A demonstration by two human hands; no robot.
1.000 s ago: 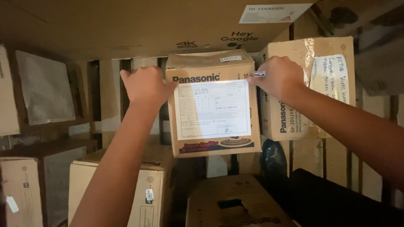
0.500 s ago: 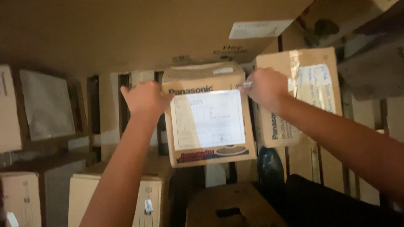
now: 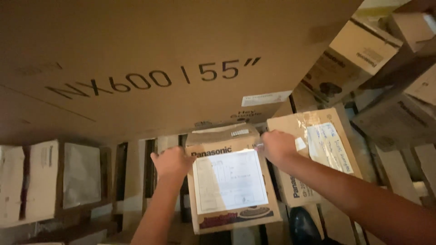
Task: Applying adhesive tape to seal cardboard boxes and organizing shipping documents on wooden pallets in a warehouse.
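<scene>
Both your hands clamp the small brown cardboard box with the white sheet on its front (image 3: 229, 181), held up between stacked cartons.
Left hand (image 3: 171, 162) grips its left edge, right hand (image 3: 277, 146) the top right corner, arms stretched upward; such narrow side purchase could slip, and it may snag the huge brown carton overhead (image 3: 159, 68).

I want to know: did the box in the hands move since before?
Cannot tell. The box sits beside the taped box as before; the camera tilted up. Both hands grip it.
</scene>
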